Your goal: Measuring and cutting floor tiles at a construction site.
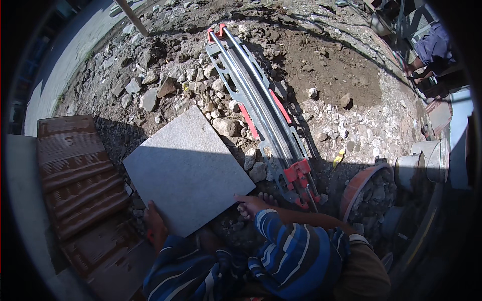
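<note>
A square grey tile (188,170) with a speckled face leans tilted in front of me, its upper part in sunlight and the rest in shade. My left hand (156,224) is closed on its lower left edge, the fingertips partly hidden. At the right corner, my right hand (249,204) grips the tile with the thumb along the edge and the fingers curled below. Just beyond that hand stands a long manual tile cutter (261,108) with two metal rails, a grey base and red end pieces. Its red cutting carriage (297,173) sits at the near end.
Reddish-brown ridged tiles (80,175) lie at my left. Rubble and stones (165,88) cover the ground beyond. An orange tub (351,188) of debris stands at right, near a yellow scrap (339,158). Another person (433,50) works at the far right. A wooden post (131,17) rises at back left.
</note>
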Available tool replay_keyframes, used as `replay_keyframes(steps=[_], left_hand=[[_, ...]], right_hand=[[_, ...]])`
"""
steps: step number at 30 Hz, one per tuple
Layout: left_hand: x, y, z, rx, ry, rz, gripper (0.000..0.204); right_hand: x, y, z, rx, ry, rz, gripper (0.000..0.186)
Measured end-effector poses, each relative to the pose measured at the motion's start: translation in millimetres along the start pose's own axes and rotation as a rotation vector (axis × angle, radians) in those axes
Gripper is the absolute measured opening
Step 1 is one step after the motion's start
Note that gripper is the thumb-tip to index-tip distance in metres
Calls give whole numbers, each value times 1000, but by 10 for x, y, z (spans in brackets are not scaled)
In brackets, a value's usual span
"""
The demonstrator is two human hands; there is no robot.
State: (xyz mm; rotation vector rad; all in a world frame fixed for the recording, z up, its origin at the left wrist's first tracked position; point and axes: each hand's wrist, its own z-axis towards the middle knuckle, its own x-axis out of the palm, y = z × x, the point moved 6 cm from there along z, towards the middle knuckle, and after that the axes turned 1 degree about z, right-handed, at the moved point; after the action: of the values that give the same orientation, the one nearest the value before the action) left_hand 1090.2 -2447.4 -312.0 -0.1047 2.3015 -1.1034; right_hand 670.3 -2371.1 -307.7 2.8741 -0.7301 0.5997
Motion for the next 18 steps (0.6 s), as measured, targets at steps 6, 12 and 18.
replay_keyframes(steps=[6,12,18], left_hand=[[-23,-101,-254,146,-133,-137,47],[397,-843,-134,122,-1,-179,51],[964,-1344,-80,29,24,-9,50]], right_hand=[[92,229,-391,-200,-8,-78,39],[81,627,-464,-345,53,-52,36],[12,958,-532,-480,34,72,25]])
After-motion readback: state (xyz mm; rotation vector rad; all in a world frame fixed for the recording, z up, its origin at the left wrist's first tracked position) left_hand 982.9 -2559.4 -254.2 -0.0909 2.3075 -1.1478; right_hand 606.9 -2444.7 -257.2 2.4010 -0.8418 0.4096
